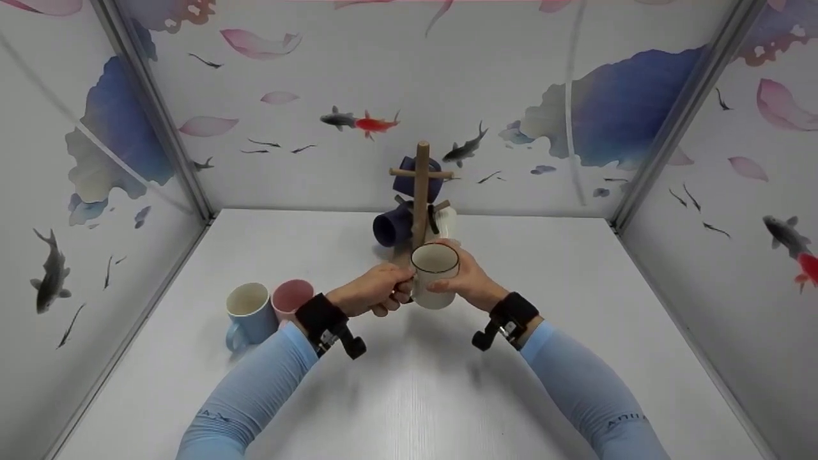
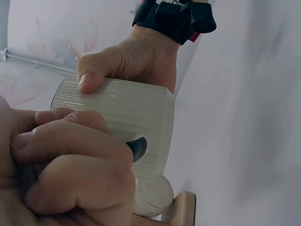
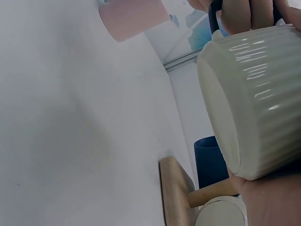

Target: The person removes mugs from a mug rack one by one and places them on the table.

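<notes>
Both hands hold a ribbed white mug (image 1: 436, 291) with a dark rim, raised in front of a wooden mug tree (image 1: 421, 191). My left hand (image 1: 377, 289) pinches the mug's handle, whose black lower end shows beside the curled fingers in the left wrist view. From the other side, my right hand (image 1: 474, 280) grips the mug's body, its thumb (image 2: 89, 81) lying along the ribbed wall. The mug's pale bottom (image 3: 221, 110) faces the right wrist camera. Behind it, dark blue mugs (image 1: 391, 229) and another white mug (image 1: 447, 220) hang on the tree.
At the left of the white table (image 1: 409, 396) stand a light blue mug (image 1: 250, 319) and a pink mug (image 1: 293, 297), side by side. The tree's wooden base (image 3: 173, 188) rests on the table near the back wall (image 1: 287, 172). Printed panels enclose the sides.
</notes>
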A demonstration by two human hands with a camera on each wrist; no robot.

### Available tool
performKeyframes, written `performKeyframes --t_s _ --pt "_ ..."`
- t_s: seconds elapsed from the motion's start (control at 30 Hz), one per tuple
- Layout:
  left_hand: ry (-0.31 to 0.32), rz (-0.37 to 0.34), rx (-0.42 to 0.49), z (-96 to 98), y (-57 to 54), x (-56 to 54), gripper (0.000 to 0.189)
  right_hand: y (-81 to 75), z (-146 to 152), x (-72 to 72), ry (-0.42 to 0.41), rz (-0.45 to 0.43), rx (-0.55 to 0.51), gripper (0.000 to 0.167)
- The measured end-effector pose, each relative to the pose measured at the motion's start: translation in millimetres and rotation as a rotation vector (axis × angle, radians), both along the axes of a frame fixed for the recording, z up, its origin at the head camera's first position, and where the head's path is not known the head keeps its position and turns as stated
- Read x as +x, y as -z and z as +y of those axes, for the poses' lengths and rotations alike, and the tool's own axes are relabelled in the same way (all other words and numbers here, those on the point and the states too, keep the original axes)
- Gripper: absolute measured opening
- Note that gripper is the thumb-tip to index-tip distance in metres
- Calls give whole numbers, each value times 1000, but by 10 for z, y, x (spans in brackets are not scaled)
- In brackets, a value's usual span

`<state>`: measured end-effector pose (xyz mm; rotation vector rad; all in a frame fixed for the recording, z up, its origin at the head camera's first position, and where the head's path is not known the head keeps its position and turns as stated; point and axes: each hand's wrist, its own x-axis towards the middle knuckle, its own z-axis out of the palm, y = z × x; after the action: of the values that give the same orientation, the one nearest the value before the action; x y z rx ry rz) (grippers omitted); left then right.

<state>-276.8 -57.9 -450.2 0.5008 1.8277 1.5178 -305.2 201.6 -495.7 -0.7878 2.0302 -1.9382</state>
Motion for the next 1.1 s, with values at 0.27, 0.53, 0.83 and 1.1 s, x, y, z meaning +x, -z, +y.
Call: performKeyframes --t_s 0.27,0.53,0.83,1.1 --pt "81 -85 92 -16 7 45 51 -5 35 0 -86 -11 -23 88" --pt "-17 -27 78 58 48 149 49 -31 69 -2 -95 -30 -17 87" --pt "-178 107 87 171 71 248 49 -62 74 -18 -47 -11 0 90" --pt "-241 149 125 198 132 335 50 -75 66 -10 -68 -24 34 90"
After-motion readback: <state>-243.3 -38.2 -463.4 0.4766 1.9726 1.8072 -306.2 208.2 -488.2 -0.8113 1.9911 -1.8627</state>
